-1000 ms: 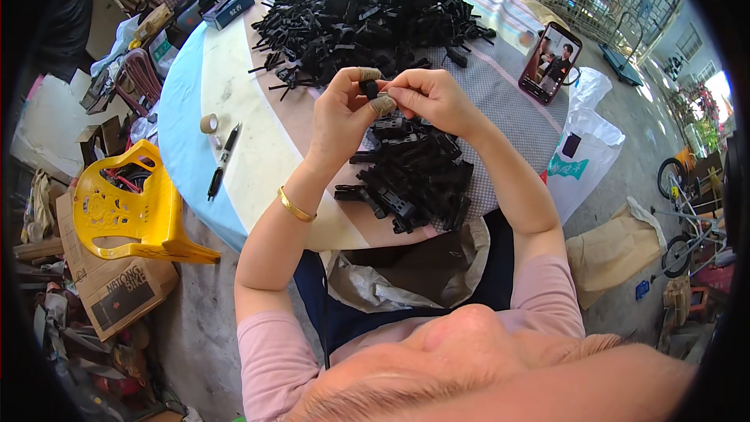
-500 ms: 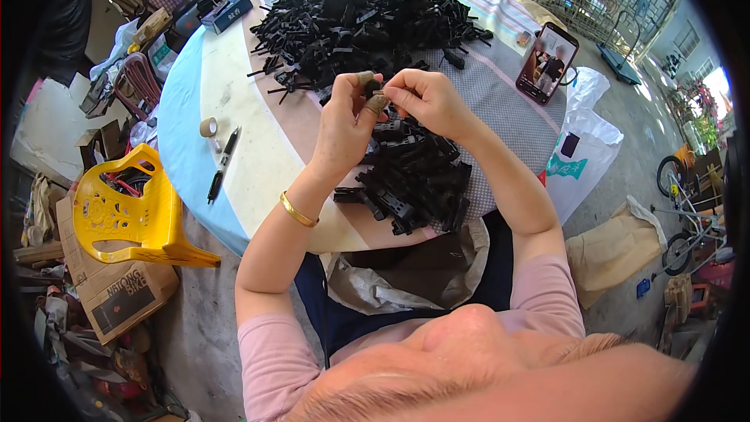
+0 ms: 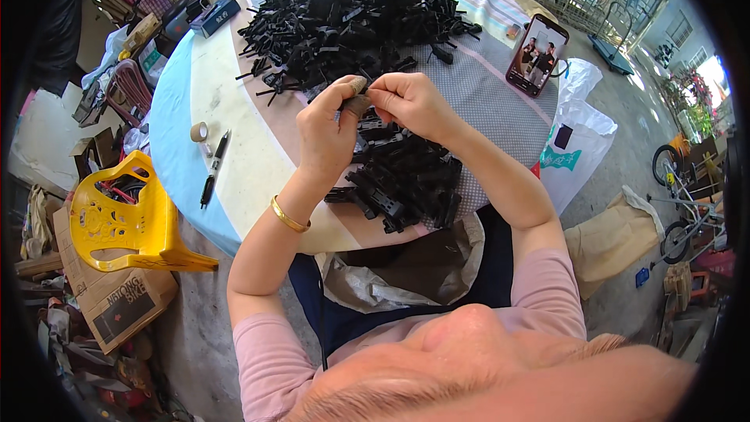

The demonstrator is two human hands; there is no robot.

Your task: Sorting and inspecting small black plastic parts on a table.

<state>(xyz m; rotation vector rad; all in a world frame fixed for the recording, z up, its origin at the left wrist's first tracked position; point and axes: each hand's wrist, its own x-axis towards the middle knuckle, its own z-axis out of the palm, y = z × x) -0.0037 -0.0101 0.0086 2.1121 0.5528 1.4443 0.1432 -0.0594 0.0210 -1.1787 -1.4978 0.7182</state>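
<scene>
My left hand (image 3: pixel 328 131), with tan tape wrapped round its thumb and forefinger, is closed on a small black plastic part. My right hand (image 3: pixel 412 103) meets it at the fingertips, thumb and forefinger pinched on the same part. My fingers hide most of that part. Beyond my hands spreads a big heap of black plastic parts (image 3: pixel 344 19), many with thin tails sticking out. A smaller pile of black plastic clips (image 3: pixel 402 187) lies below my hands, near the table's front edge.
On the cloth-covered table (image 3: pixel 176 117) are a tape roll (image 3: pixel 199 132), a black pen (image 3: pixel 214 169), a box (image 3: pixel 215 17) and a propped phone (image 3: pixel 537 56). A sack (image 3: pixel 406 285) gapes at my lap. A yellow chair (image 3: pixel 129 238) stands left, a white plastic bag (image 3: pixel 582 137) right.
My hands have shifted slightly left in the picture, as has the whole scene. The left hand has turned a little, and my fingertips stay together at the small part.
</scene>
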